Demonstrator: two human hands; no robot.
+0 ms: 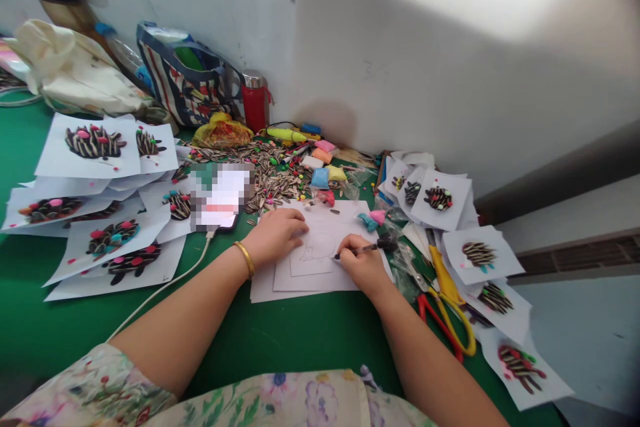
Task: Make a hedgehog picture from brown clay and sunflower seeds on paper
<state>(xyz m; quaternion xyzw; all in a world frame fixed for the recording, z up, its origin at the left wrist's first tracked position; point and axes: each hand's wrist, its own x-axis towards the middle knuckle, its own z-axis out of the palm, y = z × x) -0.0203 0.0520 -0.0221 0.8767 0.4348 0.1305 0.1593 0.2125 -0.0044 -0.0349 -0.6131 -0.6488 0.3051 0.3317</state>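
Note:
My right hand (363,263) is closed round a dark pen (361,250), whose tip rests on a white sheet (320,253) bearing a faint pencil outline. My left hand (277,233), with a gold bangle at the wrist, lies on the left part of that sheet with its fingers curled, pressing the paper down. The sheet tops a small stack of white paper on the green table (280,333).
Sheets with seed-and-clay hedgehog pictures (95,143) lie at the left and right (440,199). A pile of sunflower seeds (273,177), coloured clay lumps, a phone on a cable (220,197), red and yellow scissors (445,307), a red flask (255,100) and bags stand behind.

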